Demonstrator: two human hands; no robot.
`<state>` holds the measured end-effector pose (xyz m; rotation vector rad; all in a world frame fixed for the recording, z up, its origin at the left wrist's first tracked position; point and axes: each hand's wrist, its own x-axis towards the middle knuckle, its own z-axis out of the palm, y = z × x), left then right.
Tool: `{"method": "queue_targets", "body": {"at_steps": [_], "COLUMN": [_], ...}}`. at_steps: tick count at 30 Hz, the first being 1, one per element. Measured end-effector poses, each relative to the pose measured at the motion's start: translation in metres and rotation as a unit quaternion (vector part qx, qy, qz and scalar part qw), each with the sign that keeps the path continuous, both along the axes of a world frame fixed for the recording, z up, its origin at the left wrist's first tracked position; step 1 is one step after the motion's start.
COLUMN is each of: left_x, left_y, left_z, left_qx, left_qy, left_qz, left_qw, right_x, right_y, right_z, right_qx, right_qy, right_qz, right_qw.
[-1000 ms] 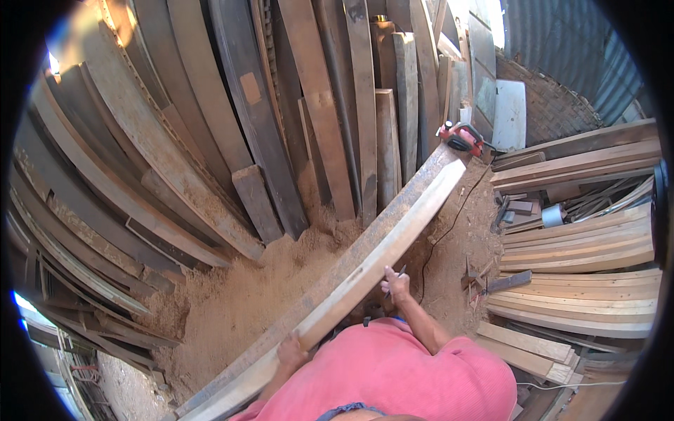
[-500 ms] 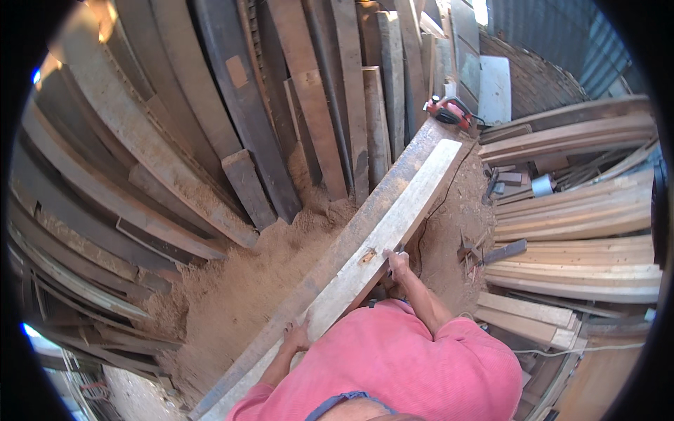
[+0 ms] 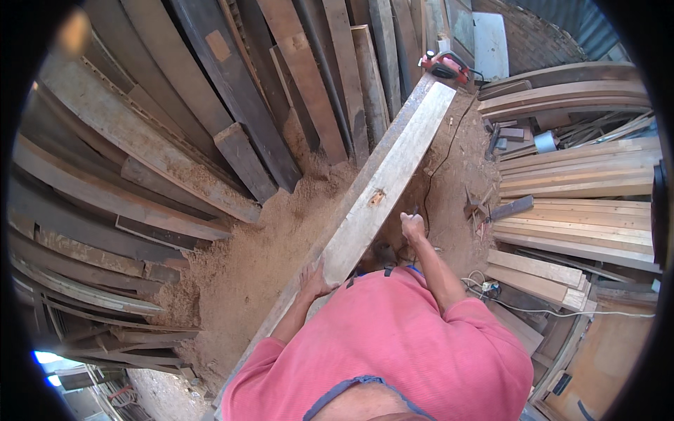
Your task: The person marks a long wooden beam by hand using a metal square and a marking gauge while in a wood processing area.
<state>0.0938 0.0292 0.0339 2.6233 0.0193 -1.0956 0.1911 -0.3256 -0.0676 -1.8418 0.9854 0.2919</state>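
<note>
A long pale wooden board (image 3: 404,161) with a dark, knot-like hole in its face lies on a longer, rougher beam (image 3: 365,165) that runs from lower left to upper right. My left hand (image 3: 313,279) holds the board's left edge near my body. To the right of the board, apart from it, my right hand (image 3: 413,226) is closed. A small dark tip shows above its fingers; what it belongs to cannot be made out. A red and black power planer (image 3: 446,67) rests at the beam's far end, its cord trailing down the right side.
Tall dark planks (image 3: 242,91) lean in a row at the left and back. Sawdust (image 3: 239,274) covers the ground beside the beam. Stacked pale boards (image 3: 576,231) lie at the right, with a white cable (image 3: 554,311) running below them. A dark block (image 3: 512,208) juts from the stack.
My right hand has come off the board and moved to the right of it. My left hand has shifted from the board's top to its left edge. The view has also moved.
</note>
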Motion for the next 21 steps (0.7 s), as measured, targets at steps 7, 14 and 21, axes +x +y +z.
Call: {"method": "queue_targets", "body": {"at_steps": [7,14,21], "left_x": [0.02,0.039,0.074], "left_y": [-0.007,-0.061,-0.092], "left_z": [-0.016,-0.001,-0.009], "left_qx": [-0.043,0.026,0.047], "left_qy": [-0.047,-0.039,-0.041], "left_qz": [-0.043,-0.072,-0.059], "left_qw": [0.997,0.996,0.996], "right_x": [-0.094,-0.149,-0.146], "right_y": [-0.033,-0.043,-0.065], "right_z": [-0.008,-0.001,0.004], "right_qx": [-0.063,-0.106,-0.086], "right_qy": [0.062,0.105,0.112], "right_qz": [0.094,0.082,0.083], "right_qw": [0.992,0.985,0.987]}}
